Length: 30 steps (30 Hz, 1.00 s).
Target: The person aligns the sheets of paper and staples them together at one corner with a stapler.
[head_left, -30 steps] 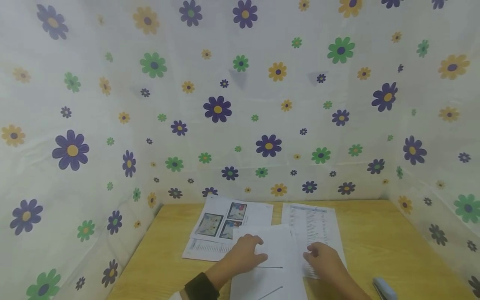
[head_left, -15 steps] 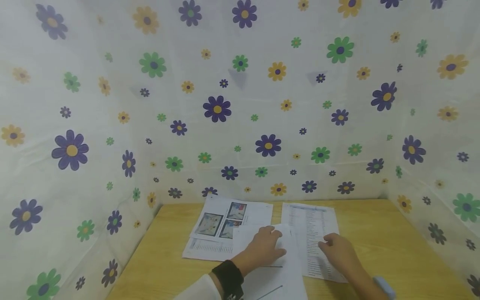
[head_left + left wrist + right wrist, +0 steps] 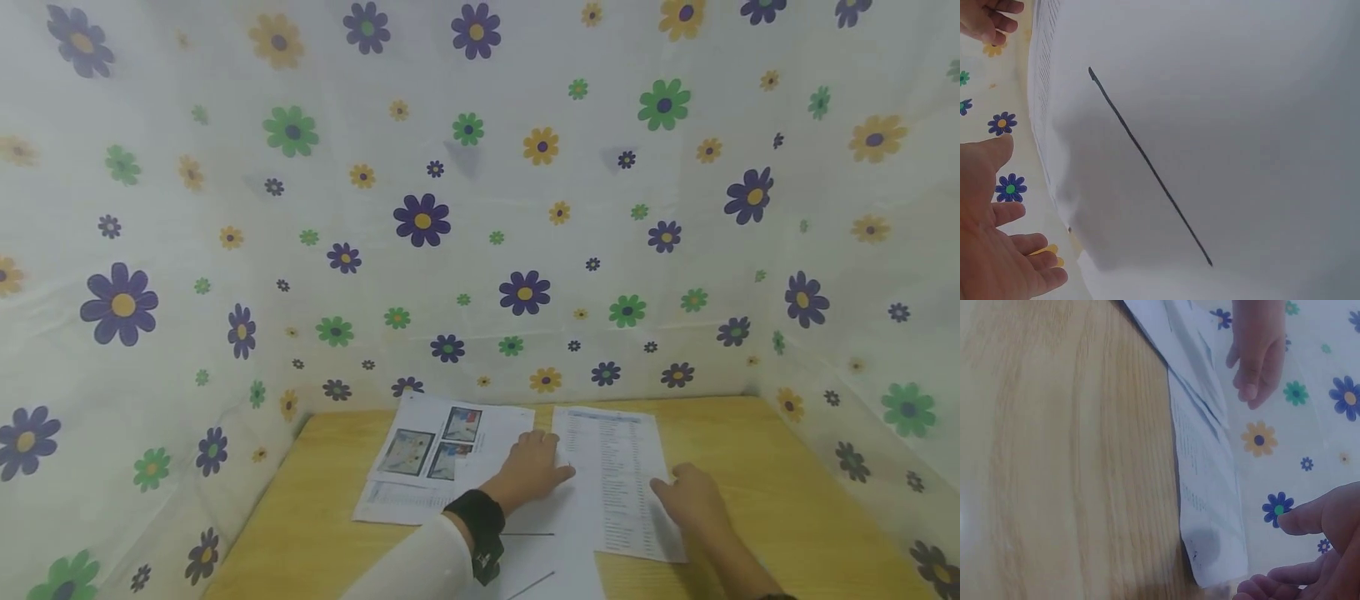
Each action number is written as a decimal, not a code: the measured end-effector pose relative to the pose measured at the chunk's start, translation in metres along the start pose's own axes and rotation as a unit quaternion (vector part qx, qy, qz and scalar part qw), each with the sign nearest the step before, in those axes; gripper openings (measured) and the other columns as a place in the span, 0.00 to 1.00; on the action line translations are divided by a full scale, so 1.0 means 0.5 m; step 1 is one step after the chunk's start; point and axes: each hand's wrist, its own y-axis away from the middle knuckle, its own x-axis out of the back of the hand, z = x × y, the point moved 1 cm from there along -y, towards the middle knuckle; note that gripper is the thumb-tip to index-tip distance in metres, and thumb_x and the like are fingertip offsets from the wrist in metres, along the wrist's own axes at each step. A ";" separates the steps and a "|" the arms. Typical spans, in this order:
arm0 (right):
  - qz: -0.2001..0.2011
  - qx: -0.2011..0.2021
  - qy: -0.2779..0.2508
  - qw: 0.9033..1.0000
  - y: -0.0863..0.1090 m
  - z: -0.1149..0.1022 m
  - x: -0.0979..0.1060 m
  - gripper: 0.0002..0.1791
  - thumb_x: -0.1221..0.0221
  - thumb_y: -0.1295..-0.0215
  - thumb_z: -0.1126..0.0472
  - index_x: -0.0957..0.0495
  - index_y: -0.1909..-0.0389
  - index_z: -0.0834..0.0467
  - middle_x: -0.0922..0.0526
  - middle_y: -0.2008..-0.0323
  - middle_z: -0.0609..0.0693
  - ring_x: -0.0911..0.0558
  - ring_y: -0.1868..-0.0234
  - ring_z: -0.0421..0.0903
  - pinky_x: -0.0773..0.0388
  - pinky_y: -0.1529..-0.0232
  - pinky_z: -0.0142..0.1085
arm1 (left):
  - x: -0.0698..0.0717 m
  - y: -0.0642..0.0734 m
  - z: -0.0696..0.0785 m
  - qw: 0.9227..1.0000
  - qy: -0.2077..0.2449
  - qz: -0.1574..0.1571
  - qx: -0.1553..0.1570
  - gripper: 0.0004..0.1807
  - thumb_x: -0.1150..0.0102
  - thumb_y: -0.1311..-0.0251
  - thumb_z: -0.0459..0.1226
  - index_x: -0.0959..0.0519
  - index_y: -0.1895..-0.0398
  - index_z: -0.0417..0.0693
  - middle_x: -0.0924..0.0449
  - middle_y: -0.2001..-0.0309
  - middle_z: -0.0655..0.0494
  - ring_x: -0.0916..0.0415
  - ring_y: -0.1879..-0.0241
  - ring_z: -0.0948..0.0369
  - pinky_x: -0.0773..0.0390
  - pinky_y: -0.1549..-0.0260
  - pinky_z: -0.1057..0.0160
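My left hand (image 3: pixel 528 471), a dark band at its wrist, is above the far part of a white sheet (image 3: pixel 573 542) bearing drawn straight lines. Its fingers are spread and relaxed, with nothing held; in the left wrist view one dark line (image 3: pixel 1147 159) crosses the paper. My right hand (image 3: pixel 693 500) hovers by the right edge of a printed list (image 3: pixel 622 475), thumb and fingers apart. In the right wrist view, a gap shows between that hand (image 3: pixel 1322 544) and the paper (image 3: pixel 1210 506). Whether the left fingertips touch paper, I cannot tell.
A sheet with several pictures (image 3: pixel 408 454) lies at the back left, over another printed page (image 3: pixel 405 502). All the papers rest on a wooden table (image 3: pixel 780 483). Flower-patterned white curtain (image 3: pixel 480 267) encloses the table at the back and sides.
My left hand has moved right and farther forward over the lined sheet. The right hand has shifted right, from between the sheets to the list's right edge. The head view has turned slightly right.
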 end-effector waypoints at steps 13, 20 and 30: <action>-0.020 -0.045 0.038 0.998 -0.024 0.009 -0.003 0.30 0.42 0.30 0.54 0.30 0.49 0.81 0.21 0.59 0.71 0.20 0.59 0.61 0.21 0.52 0.53 | -0.040 -0.054 0.003 0.999 0.038 0.008 0.036 0.37 0.43 0.31 0.60 0.28 0.33 0.41 0.25 0.39 0.43 0.28 0.38 0.48 0.28 0.36 0.47; -0.018 -0.067 0.058 0.996 -0.033 0.002 -0.006 0.23 0.43 0.29 0.54 0.26 0.56 0.76 0.23 0.68 0.61 0.23 0.67 0.53 0.24 0.65 0.42 | -0.053 -0.072 0.025 0.995 0.026 0.070 0.064 0.32 0.40 0.33 0.58 0.25 0.45 0.38 0.23 0.55 0.42 0.27 0.51 0.47 0.24 0.49 0.46; 0.010 -0.065 0.045 0.997 -0.044 0.013 -0.006 0.19 0.44 0.30 0.56 0.25 0.59 0.73 0.25 0.70 0.57 0.25 0.68 0.52 0.27 0.67 0.42 | -0.085 -0.089 0.047 0.985 -0.005 0.150 0.088 0.29 0.38 0.36 0.59 0.22 0.54 0.41 0.20 0.59 0.44 0.26 0.55 0.48 0.26 0.55 0.46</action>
